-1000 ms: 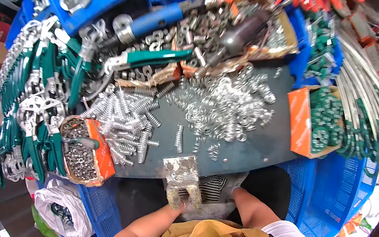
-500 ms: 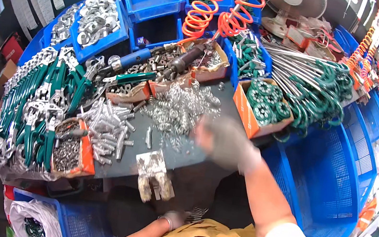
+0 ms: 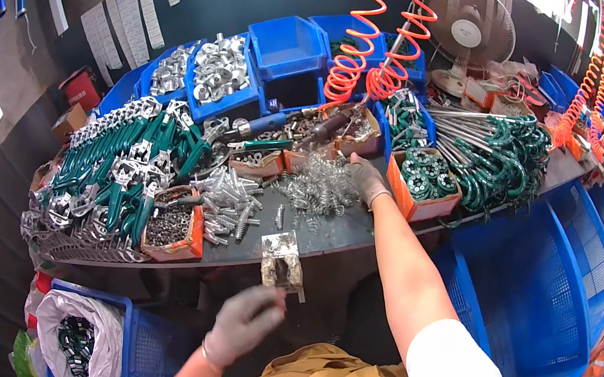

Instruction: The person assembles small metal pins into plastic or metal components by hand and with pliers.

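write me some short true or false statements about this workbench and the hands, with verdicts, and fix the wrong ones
1. The right hand is at the right side of the tangled springs. True.
2. The left hand is on the tangled springs. False: it is near the prongs of the metal fixture.
3. Green-handled tools are gathered on the left part of the bench. True.
4. The bag at the blue crate, lower left, is black. False: it is white.
5. A fan stands toward the back right. True.
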Demonstrator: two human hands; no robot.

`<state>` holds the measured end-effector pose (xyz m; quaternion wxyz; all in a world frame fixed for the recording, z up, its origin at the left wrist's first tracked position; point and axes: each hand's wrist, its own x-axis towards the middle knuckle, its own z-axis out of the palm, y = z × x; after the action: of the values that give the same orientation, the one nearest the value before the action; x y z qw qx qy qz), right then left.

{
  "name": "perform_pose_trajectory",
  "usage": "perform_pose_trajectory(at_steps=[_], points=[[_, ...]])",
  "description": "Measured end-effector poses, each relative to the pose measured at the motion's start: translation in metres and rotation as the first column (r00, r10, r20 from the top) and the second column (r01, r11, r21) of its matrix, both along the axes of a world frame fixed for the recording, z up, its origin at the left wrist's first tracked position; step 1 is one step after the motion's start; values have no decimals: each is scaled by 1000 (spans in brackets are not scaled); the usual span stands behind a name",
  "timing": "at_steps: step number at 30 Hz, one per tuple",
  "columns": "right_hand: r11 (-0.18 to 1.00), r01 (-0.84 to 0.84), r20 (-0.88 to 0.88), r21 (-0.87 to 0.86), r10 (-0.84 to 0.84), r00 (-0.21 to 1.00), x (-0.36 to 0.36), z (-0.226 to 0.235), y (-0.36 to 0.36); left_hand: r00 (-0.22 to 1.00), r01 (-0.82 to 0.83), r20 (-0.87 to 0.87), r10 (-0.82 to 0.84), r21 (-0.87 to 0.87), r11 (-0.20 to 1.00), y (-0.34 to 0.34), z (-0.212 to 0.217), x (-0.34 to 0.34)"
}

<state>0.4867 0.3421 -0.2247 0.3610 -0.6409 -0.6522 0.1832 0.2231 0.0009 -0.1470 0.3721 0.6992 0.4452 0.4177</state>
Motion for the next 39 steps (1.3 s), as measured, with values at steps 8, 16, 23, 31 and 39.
perform_pose_trajectory(at_steps=[8,16,23,31,39], points=[[997,24,-36,-70,-27,999,-86,7,-50,453,169,-829,328,441,881,166,-33,62],[967,198,-293,161,-145,945,-18,-1,-14,487,125,-820,301,406,905,196,-54,60],[990,-33,147,-138,54,988,-20,30,0,555,67,-761,336,444,894,197,-46,65],[983,-145,-645,-109,41,763,8,10,-6,777,-87,-585,234,268,959,289,7,108],[954,-295,-989,-53,-9,146,25,2,-18,992,93,-83,-94,-14,996,338,-31,136]])
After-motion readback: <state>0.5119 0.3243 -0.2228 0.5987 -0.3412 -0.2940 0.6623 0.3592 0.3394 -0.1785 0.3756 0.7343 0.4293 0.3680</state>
